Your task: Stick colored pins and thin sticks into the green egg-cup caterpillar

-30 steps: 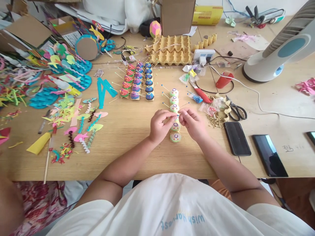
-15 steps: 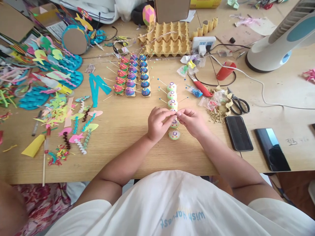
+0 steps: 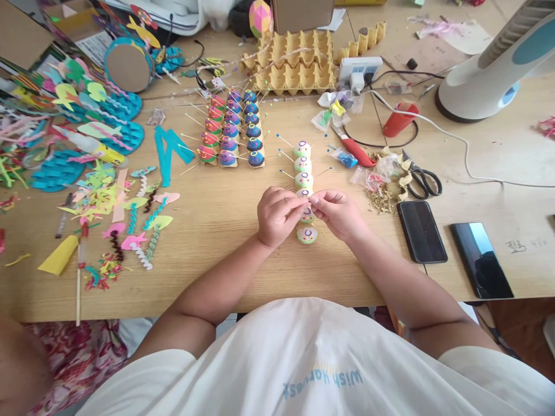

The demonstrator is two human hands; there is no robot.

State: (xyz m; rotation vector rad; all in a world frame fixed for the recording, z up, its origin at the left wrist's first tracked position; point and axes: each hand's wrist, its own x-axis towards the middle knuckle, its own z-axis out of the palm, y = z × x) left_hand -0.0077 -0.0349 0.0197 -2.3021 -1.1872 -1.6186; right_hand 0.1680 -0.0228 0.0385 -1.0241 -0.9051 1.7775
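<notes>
"What's on the table (image 3: 208,222)?"
"A row of pale green domes (image 3: 303,178), passing beneath the fingers (image 3: 293,203) and on beyond them."
"Left hand (image 3: 276,216) and right hand (image 3: 341,212)?"
"Tips meeting over the row, each hand's thumb and forefinger pinched together; what's between, I can't tell."
"Blue-tipped sticks (image 3: 285,141)?"
"Beyond the fingertips, on both sides."

You have a smooth, wood-grained tabletop (image 3: 208,231) with a faint sheen. Your shirt (image 3: 277,346) is soft matt cloth. The pale domed row (image 3: 307,234) nearest you looks matt; the egg tray (image 3: 299,79), rough matt pulp. The phone (image 3: 481,260) presents a glossy, glass-like screen; the fan (image 3: 470,95), smooth plastic; the bags (image 3: 385,167), crinkled plastic.
</notes>
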